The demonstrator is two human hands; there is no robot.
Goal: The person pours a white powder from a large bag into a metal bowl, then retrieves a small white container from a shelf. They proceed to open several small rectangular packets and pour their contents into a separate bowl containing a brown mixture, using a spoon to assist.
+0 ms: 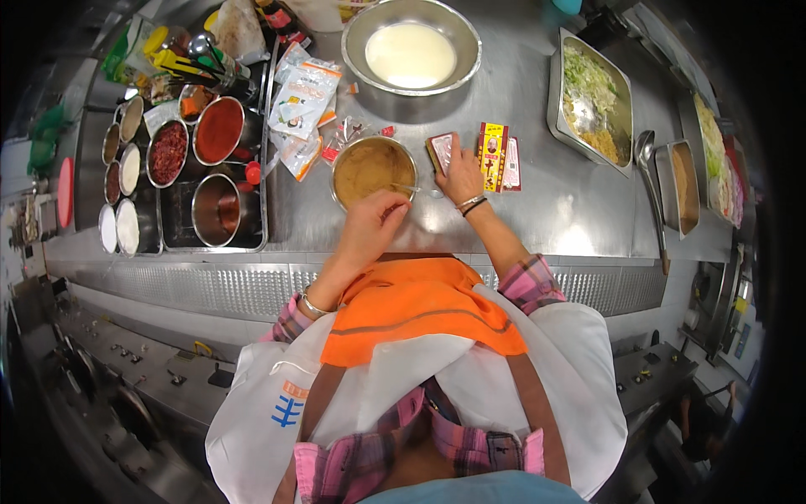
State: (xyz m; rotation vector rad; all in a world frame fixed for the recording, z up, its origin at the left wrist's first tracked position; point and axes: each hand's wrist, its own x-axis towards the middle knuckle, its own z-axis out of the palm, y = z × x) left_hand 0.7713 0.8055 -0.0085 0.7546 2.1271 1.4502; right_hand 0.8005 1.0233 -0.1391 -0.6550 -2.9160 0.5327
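Note:
My left hand [376,220] hovers over the near rim of a steel bowl [412,160] of brown powder [365,167], its fingers curled against the thumb and nothing visible between them. A pale plastic spoon [409,188] leans in the powder, its other end sticking out over the right rim. To the right, my right hand [463,176] rests its fingers on small red-edged boxes [439,154]; whether it grips them is unclear. Just beyond that hand lie a yellow and red seasoning packet [492,157] and a white and red box [512,164].
A large steel basin [350,47] of pale liquid stands behind. Torn plastic sachets [305,101] lie left of it, beside a black tray [176,217] with steel pots of red seasonings [218,131]. Rightward are a steel pan [557,94] with chopped vegetables and a ladle [655,195].

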